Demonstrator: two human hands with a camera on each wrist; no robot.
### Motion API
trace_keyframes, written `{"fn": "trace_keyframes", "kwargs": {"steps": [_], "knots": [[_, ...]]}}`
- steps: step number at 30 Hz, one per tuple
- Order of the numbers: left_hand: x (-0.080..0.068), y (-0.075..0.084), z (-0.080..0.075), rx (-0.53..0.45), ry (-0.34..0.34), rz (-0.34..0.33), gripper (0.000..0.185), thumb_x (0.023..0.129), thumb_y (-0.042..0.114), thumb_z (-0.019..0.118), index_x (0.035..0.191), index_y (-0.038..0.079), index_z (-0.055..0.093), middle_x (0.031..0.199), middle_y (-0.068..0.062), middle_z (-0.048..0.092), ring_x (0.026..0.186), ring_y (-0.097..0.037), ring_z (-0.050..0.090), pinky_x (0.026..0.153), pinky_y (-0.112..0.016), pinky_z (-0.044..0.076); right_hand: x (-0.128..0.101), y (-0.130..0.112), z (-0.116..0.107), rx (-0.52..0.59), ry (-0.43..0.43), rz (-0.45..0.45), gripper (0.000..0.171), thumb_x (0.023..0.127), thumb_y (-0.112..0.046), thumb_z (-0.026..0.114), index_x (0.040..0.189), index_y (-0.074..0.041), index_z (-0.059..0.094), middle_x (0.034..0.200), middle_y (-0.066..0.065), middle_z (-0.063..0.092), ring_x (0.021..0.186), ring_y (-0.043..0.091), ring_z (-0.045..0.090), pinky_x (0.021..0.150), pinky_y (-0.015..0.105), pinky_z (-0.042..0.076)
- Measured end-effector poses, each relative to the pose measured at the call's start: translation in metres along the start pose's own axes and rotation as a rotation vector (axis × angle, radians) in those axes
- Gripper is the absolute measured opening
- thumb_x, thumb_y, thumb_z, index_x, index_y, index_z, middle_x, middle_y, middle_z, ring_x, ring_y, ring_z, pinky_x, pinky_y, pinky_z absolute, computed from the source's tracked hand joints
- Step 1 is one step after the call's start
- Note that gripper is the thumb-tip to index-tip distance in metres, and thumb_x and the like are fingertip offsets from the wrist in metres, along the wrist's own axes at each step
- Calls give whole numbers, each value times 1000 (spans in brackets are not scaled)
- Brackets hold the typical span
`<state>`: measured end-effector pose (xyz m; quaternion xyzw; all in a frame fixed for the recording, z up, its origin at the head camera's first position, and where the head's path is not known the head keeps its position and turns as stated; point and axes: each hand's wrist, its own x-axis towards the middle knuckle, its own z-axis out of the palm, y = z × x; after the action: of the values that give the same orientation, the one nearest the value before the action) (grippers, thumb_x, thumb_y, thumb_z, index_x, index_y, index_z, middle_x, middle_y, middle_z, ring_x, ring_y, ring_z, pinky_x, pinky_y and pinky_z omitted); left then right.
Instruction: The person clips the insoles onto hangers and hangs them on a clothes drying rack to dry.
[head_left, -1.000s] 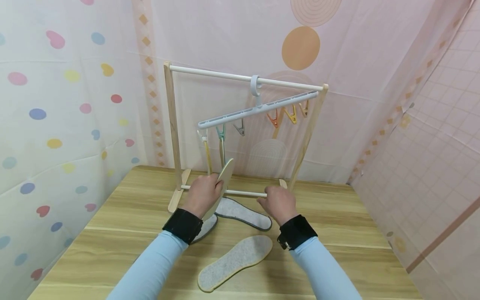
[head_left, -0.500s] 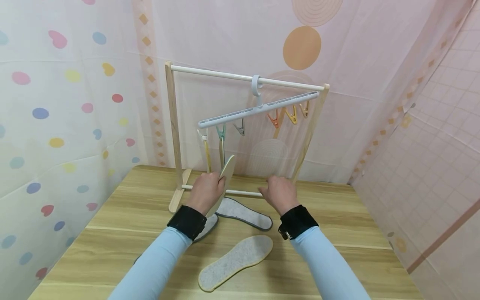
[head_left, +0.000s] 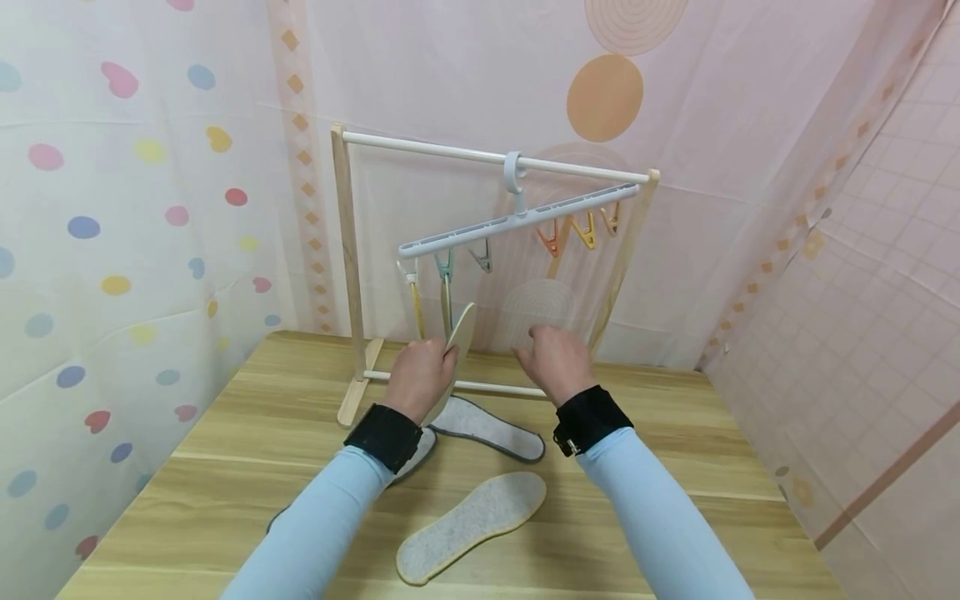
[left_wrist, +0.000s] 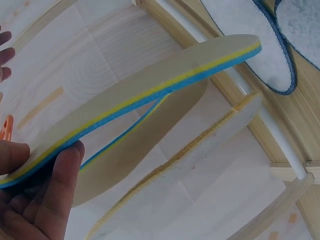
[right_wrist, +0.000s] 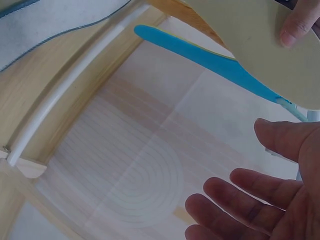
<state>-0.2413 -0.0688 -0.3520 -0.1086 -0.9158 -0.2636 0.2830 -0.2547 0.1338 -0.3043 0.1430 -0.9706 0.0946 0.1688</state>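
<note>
My left hand (head_left: 417, 377) pinches an insole (head_left: 462, 332) upright, its beige underside and yellow-and-blue edge (left_wrist: 165, 90) showing in the left wrist view. Just behind it, two more insoles hang from the hanger (head_left: 517, 221): a yellow-edged one (head_left: 417, 310) from a white clip (head_left: 408, 272), and a blue-edged one (right_wrist: 200, 57) from a teal clip (head_left: 445, 265). Right of the held insole, my right hand (head_left: 557, 362) is in the air below the grey clip (head_left: 482, 257). Its fingers (right_wrist: 245, 207) are loosely bent with nothing between them.
The hanger hooks over the top bar of a wooden rack (head_left: 343, 250) and tilts down to the left. Orange (head_left: 551, 242) and yellow (head_left: 585, 232) clips hang on its right half. Grey insoles (head_left: 491, 429) and a yellow-edged insole (head_left: 472, 527) lie on the table (head_left: 675, 500).
My left hand has risen and shifted slightly right with the insole, closer to the hanging pair. My right hand has also lifted, above the rack's lower bar.
</note>
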Motion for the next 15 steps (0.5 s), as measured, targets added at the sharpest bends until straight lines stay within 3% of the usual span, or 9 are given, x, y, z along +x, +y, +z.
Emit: {"fn": "trace_keyframes", "kwargs": {"steps": [15], "knots": [[6,8,11,-21,38,-2,26,95,10,64,71,1,60,60,-10,59,55,-28,61,51,-43,48,22,-2,-12,20,35,3,36,97,-36,64,112,-4,72,103,12,73,80,25,69,65,39,55]]}}
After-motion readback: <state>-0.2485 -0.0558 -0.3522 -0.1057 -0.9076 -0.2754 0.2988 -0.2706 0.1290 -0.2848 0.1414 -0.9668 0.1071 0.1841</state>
